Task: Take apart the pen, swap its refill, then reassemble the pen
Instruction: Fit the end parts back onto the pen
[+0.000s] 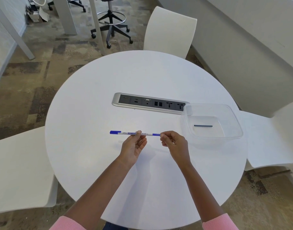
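Head view: you hold the pen (135, 133) level above the round table (96, 100); your left hand (134, 147) pinches its barrel, your right hand (174, 142) pinches its 3 o'clock end. It looks fully assembled, so everything remains. The refill (203, 126) lies in the clear tray (238, 130) at 3 o'clock, near that table edge; open room lies toward 9 o'clock.

Round white table (96, 100). Grey socket strip (149, 103) set into its middle. Clear plastic tub (235, 123) near right edge, overlapping the strip's right end; dark refill (203, 126) inside.
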A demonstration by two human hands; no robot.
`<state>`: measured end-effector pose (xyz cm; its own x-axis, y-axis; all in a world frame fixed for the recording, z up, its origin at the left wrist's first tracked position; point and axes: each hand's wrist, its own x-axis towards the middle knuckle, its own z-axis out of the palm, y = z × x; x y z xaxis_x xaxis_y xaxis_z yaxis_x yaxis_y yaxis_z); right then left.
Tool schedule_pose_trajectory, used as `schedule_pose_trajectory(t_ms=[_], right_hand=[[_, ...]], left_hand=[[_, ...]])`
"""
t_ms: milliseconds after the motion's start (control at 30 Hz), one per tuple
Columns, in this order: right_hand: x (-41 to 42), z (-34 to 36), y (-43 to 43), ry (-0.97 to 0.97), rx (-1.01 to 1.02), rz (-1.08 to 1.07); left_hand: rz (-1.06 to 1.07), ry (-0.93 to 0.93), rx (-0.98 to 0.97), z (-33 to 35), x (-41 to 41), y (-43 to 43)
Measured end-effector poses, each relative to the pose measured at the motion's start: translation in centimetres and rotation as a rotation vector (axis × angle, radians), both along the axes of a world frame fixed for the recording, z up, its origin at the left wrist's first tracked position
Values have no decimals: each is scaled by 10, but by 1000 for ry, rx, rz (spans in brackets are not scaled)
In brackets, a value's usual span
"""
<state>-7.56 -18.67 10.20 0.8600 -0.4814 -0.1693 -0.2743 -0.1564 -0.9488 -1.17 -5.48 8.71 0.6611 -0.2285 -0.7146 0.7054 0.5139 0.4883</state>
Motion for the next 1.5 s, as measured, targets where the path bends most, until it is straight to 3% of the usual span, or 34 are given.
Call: schedule_pose_trajectory(t_ms=[1500], right_hand=[[-8,0,6,-9,-104,45]], left_hand=[[-18,-11,-2,4,-9,2]])
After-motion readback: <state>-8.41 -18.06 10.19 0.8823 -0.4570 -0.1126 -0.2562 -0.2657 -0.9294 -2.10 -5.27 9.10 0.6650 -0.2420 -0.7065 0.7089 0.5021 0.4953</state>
